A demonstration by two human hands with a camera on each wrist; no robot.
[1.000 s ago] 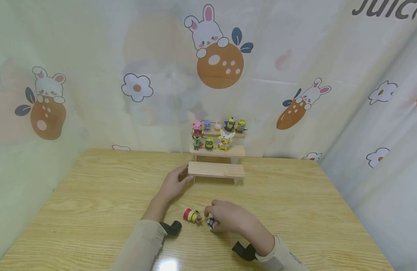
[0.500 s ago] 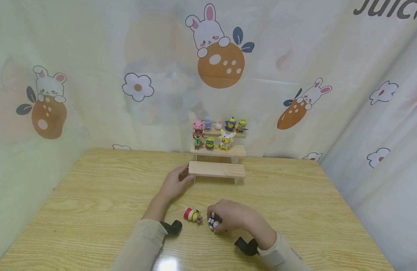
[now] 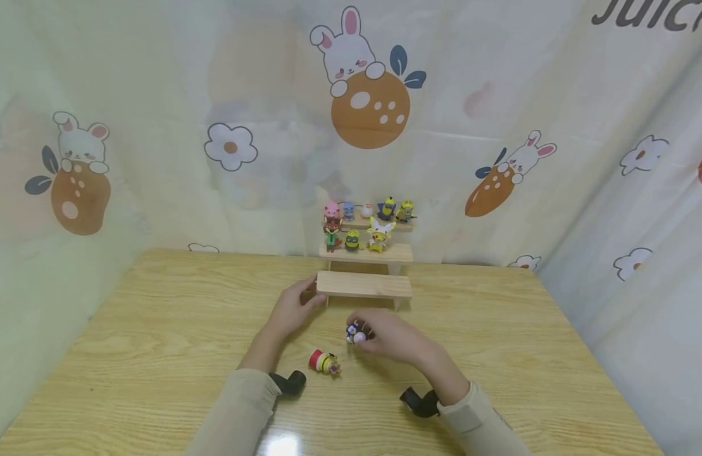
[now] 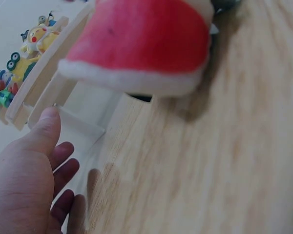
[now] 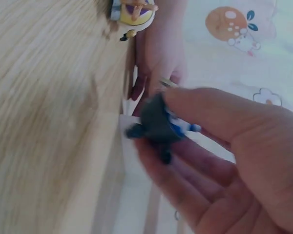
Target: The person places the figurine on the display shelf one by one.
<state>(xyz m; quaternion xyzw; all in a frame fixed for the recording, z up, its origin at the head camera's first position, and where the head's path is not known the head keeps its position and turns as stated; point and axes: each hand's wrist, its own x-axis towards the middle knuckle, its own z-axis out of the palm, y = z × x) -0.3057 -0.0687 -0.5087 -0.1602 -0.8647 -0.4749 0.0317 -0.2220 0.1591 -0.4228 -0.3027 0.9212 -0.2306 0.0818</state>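
My right hand (image 3: pixel 393 335) pinches a small blue-and-white toy figurine (image 3: pixel 352 330) between thumb and fingers, in front of the stepped wooden display stand (image 3: pixel 364 286). Seen from the right wrist, the figurine (image 5: pixel 155 119) shows a dark rounded side with small dark feet. At the left end of the stand's lowest step is my left hand (image 3: pixel 292 310), its thumb touching the step's end and its other fingers loosely bent. A yellow figurine with a red-and-white base (image 3: pixel 325 363) lies on its side between my forearms; its red part (image 4: pixel 141 39) looms large in the left wrist view.
On the stand's middle step are a fox figurine (image 3: pixel 332 237), a goggled yellow one (image 3: pixel 352 240) and a white-hooded yellow one (image 3: pixel 379 235). Several more, including a pink pig (image 3: pixel 332 211), line the top step. A printed curtain (image 3: pixel 259 202) hangs behind the wooden table (image 3: pixel 487 329).
My right hand has lifted the blue-and-white figurine from beside the yellow one and carried it forward toward the stand. My left hand stays at the step's end.
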